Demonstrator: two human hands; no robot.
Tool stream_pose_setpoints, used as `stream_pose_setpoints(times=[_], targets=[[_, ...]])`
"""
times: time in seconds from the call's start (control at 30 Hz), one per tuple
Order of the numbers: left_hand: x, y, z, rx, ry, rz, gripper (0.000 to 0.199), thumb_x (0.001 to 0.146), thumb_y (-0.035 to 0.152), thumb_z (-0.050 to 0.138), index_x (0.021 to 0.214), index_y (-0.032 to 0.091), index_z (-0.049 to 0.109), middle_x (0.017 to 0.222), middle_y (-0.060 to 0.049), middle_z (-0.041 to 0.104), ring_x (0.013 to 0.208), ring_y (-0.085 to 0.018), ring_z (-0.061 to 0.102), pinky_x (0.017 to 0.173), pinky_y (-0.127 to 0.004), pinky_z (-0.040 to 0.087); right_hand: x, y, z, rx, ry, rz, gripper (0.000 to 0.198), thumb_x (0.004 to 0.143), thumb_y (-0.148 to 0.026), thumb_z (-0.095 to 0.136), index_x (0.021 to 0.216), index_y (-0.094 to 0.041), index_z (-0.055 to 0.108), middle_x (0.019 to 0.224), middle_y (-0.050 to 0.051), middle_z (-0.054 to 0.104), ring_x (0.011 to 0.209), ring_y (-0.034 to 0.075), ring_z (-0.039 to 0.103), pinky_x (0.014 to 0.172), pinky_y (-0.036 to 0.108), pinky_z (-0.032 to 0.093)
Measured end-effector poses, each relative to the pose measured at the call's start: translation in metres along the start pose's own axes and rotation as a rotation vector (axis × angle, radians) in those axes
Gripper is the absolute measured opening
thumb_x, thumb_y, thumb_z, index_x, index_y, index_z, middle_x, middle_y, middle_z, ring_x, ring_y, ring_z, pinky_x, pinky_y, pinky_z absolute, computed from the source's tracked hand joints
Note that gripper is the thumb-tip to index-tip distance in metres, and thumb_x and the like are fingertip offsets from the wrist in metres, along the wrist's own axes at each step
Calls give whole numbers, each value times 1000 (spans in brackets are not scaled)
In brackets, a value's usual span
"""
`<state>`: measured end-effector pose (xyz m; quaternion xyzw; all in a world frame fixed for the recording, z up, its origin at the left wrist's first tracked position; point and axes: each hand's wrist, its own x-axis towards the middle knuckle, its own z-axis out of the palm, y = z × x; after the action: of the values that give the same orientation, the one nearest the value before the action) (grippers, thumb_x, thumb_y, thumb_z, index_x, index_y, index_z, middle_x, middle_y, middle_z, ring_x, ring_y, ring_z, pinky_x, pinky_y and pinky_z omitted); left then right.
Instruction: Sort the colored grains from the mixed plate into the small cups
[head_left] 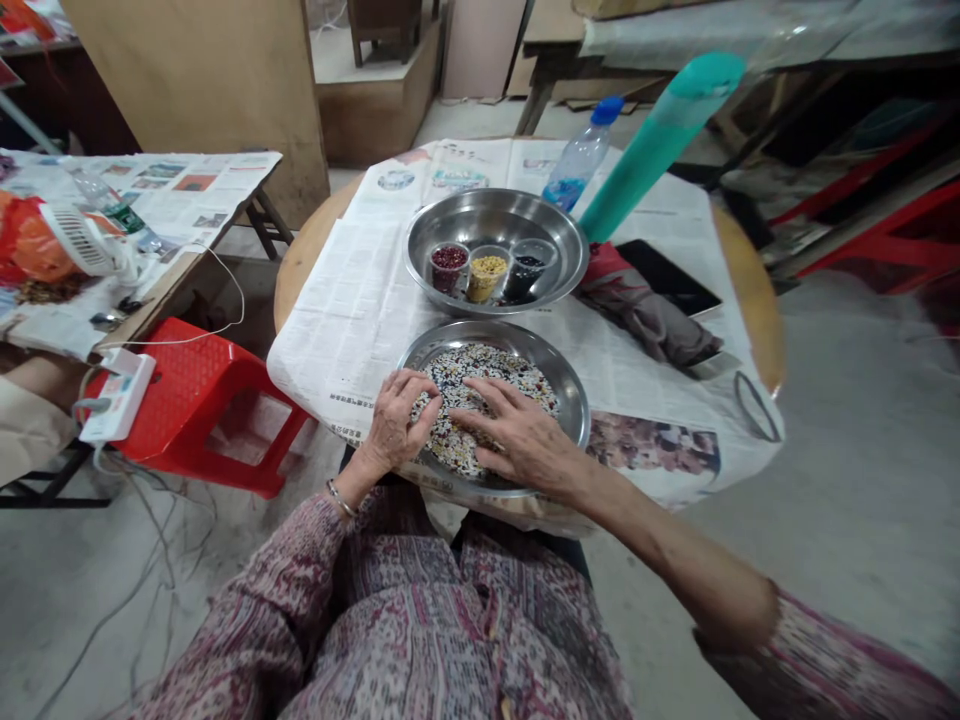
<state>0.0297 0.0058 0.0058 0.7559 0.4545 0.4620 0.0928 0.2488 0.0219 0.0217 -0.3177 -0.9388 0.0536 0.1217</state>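
Note:
A steel basin (574, 392) of mixed beads or beans in white, black, yellow and dark red (487, 362) sits in front of me at the table's near edge. Over its left rim lies my left hand (397, 418), fingers bent, with a gap between thumb and forefinger and nothing visible in it. My right hand (517, 432) is spread across the mix from the right, fingers apart, its fingertips touching the pieces. Behind stands a second steel basin (487, 212) with three clear cups: dark red pieces (448, 262), yellow pieces (488, 270) and black pieces (527, 272).
Newspaper (337, 320) covers the round table. A blue-capped bottle (585, 155), a tall green tube (660, 150), a folded umbrella (649, 315) and a dark flat object (671, 275) stand or lie right of the basins. A red stool (202, 400) with a power strip (118, 395) is at left.

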Motion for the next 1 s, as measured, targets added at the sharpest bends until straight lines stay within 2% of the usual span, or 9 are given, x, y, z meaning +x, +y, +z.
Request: stream_pose_setpoints(times=[0.13,0.23,0.37,0.47,0.57,0.63,0.7,0.83,1.0], targets=[[0,-2,1,1,12,25,6,97,19,53,93,19,57,96,-6,64,98,-21,59,92,-39,49,25,11,12,-113,6,191,37,95,-24,50,131,-18,61,144,18,51,128,34,46,98,48,48],[0,-3,1,0,26,41,7,97,19,53,92,19,57,94,-5,64,97,-20,59,92,-38,49,34,20,12,-190,-34,304,33,99,-25,42,122,-15,64,126,19,62,115,33,53,89,44,48],[0,-3,2,0,21,31,8,98,20,52,91,20,57,94,-5,64,97,-20,60,92,-39,49,25,27,5,-236,-57,420,29,100,-23,39,105,-14,66,107,17,66,101,29,59,79,37,48],[0,-3,1,0,17,25,8,98,20,52,91,20,57,95,-5,65,97,-20,60,92,-39,49,10,24,-1,-171,-62,472,29,101,-32,41,102,-17,66,103,14,67,96,26,63,77,35,48],[0,-3,1,8,17,35,8,98,19,52,92,20,56,94,-5,65,98,-20,60,92,-40,49,-4,14,-4,-64,-49,439,32,96,-46,54,112,-20,63,108,12,66,99,27,64,79,36,51],[0,-3,1,12,21,38,7,98,19,52,92,20,56,94,-5,65,98,-20,61,92,-40,49,-8,8,0,14,-44,393,39,90,-46,63,119,-20,60,110,12,65,99,28,65,81,37,52],[-1,-3,2,9,22,33,7,98,19,52,92,20,56,94,-5,65,97,-21,61,92,-40,49,-6,4,8,104,-24,375,36,88,-38,65,118,-20,61,108,11,65,96,27,65,83,39,53],[-2,-3,3,0,7,10,8,98,20,52,92,20,57,95,-5,65,98,-21,61,93,-40,49,11,3,23,292,80,362,23,87,-16,54,106,-19,66,102,10,69,95,25,66,87,39,52],[-2,-4,4,-23,24,-1,11,101,21,47,102,19,58,105,-7,63,105,-21,58,97,-40,48,32,-11,23,473,97,227,18,89,-16,54,100,-21,68,94,6,72,86,20,65,82,34,51]])
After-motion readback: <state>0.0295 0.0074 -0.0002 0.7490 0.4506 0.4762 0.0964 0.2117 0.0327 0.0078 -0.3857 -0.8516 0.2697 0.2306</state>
